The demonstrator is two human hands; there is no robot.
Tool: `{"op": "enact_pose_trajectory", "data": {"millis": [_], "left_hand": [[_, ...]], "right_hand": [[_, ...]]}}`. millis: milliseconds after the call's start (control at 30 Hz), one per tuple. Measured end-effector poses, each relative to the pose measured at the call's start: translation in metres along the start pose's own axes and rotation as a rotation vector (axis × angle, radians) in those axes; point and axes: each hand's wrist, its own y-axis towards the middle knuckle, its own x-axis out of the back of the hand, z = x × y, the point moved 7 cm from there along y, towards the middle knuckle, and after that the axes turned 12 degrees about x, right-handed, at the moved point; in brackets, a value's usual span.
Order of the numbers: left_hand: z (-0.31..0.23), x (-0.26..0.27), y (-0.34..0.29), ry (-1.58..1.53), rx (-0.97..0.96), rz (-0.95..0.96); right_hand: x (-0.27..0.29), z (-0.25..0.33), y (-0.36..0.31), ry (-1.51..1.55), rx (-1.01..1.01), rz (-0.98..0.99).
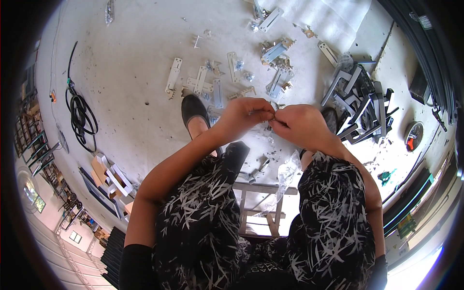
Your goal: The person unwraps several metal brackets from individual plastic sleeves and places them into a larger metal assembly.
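My left hand (244, 117) and my right hand (300, 124) meet fingertip to fingertip above the floor, between my knees and the scattered parts. Both are closed in a pinch. Whatever sits between the fingertips is too small to make out. Beyond the hands lie several flat slotted metal brackets, among them a pale one (174, 76), a crossed one (199, 82) and a bluish one (218, 93). Small clear bags of hardware (249, 76) lie among them. Right of my right hand is a heap of black angled metal pieces (358, 104). A dark grey piece (236, 157) shows by my left knee.
A coiled black cable (83, 115) lies on the floor at left, with an opened carton (101, 169) nearer. Below my hands are a clear plastic bag (288, 175) and a wooden frame (261, 189). Long black profiles (427, 53) line the right; a round container (414, 133) stands near them.
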Motion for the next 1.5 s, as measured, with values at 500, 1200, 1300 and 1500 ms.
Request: {"op": "enact_pose_trajectory", "data": {"millis": [500, 1200, 1300, 1500], "left_hand": [[0.077, 0.083, 0.008, -1.263, 0.11, -0.14], [0.039, 0.067, -0.031, -1.733, 0.074, 0.392], [0.021, 0.06, -0.043, -1.63, 0.085, 0.441], [0.007, 0.021, -0.04, -1.347, 0.139, 0.528]], "right_hand": [[-0.035, 0.021, -0.034, -0.023, 0.29, 0.313], [-0.066, -0.033, -0.086, 0.048, -0.11, 0.485], [-0.066, -0.033, -0.083, 0.09, -0.147, 0.523], [-0.062, -0.043, -0.056, 0.29, -0.336, 0.264]]}}
